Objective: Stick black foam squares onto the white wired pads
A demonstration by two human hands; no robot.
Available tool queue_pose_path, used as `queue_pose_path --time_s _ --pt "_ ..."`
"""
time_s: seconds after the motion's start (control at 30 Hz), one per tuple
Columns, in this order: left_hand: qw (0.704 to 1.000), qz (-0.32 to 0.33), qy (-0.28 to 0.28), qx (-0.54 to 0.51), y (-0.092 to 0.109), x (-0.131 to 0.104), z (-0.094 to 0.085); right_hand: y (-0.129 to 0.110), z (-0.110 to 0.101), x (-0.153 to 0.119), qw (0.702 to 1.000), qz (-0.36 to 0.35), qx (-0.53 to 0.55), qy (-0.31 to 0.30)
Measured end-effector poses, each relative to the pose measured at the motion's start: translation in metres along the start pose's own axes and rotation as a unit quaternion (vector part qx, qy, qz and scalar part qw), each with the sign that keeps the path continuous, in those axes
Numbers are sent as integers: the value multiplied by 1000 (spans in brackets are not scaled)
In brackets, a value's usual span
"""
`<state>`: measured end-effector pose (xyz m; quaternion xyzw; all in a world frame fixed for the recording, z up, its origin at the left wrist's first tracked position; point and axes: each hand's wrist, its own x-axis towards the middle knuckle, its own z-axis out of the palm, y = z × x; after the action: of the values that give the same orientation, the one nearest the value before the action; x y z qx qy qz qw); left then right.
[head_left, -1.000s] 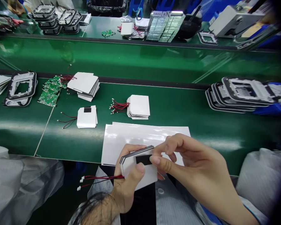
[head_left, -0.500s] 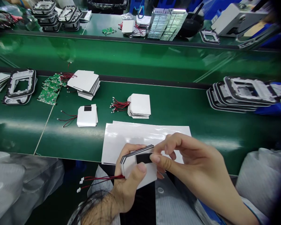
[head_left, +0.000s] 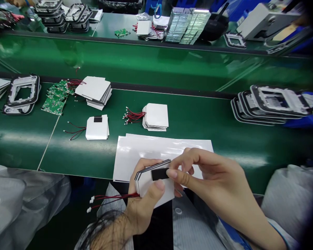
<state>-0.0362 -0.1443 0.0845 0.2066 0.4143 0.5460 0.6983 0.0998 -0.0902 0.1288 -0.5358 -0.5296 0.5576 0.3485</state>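
Observation:
Low in front of me, my left hand (head_left: 146, 201) grips a small stack of white backlight panels (head_left: 165, 196), thumb on top and fingers behind. Red and black wires with white plugs (head_left: 91, 199) trail from the stack's left side. A black rectangular patch (head_left: 159, 174) lies on the top panel. At the patch's right end, my right hand (head_left: 198, 170) pinches with thumb and forefinger; the fingertips hide what is between them. Beyond both hands lie glossy white sheets (head_left: 146, 149) on the bench edge.
Wired white panels (head_left: 156, 116) are stacked behind the sheets, with more panels (head_left: 97, 128) to the left. Green circuit boards (head_left: 54, 100) lie near another panel stack (head_left: 94, 88). Black-and-white frames stand at left (head_left: 23, 93) and right (head_left: 273, 104). A raised ledge (head_left: 146, 59) runs behind.
Both hands hold nearly the same pose, the right still pinching at the patch's right end. The view has shifted very slightly.

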Motion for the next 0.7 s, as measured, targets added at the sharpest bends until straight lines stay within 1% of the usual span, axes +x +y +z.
queue_pose_path --time_s 0.2,0.4,0.5,0.7 --pt "1000 9 5 1 0 0 1 -1 0 -1 1000 -5 -9 2" --pt "999 11 30 37 0 0 -1 3 -1 -2 1000 0 -13 -1" --pt "998 29 29 55 -2 1 -1 5 0 -3 1000 -5 -18 0" --pt "993 57 44 93 -5 2 -3 8 1 -5 999 -16 -36 16"
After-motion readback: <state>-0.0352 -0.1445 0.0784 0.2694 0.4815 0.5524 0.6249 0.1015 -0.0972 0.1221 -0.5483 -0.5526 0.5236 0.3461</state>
